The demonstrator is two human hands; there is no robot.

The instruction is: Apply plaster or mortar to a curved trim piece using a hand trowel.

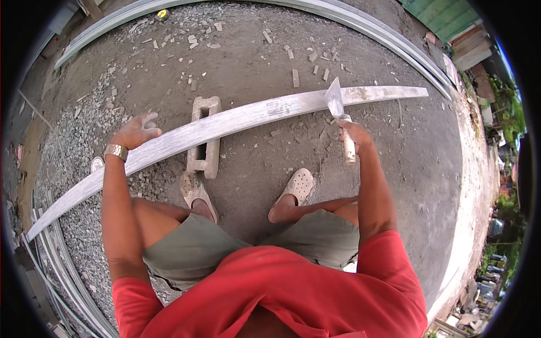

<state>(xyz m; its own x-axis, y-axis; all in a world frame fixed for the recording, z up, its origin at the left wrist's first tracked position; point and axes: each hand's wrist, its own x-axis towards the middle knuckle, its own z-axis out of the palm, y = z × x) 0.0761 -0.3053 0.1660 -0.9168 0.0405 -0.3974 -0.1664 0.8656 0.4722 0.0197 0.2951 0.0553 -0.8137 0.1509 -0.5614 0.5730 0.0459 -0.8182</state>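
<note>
A long whitish-grey metal bar (270, 110) runs across in front of me, curved by the lens, its left end lower than its right. It lies over a hollow concrete block (211, 158) left of centre. My left hand (134, 131), with a metal watch (116, 150) at its wrist, is beside the bar left of the block, thumb and fingers apart, gripping nothing. My right hand (356, 135) is closed around the pale, smeared handle of a trowel (335, 100). The trowel's pointed grey blade overlaps the right part of the bar; whether it touches cannot be made out.
More long metal profiles (372, 31) lie along the far side, and others (62, 253) at lower left. A yellow tape measure (162, 15) sits at the far left. Gravel (84, 135) and small broken pieces cover the ground. My feet in beige clogs (298, 186) stand near the block.
</note>
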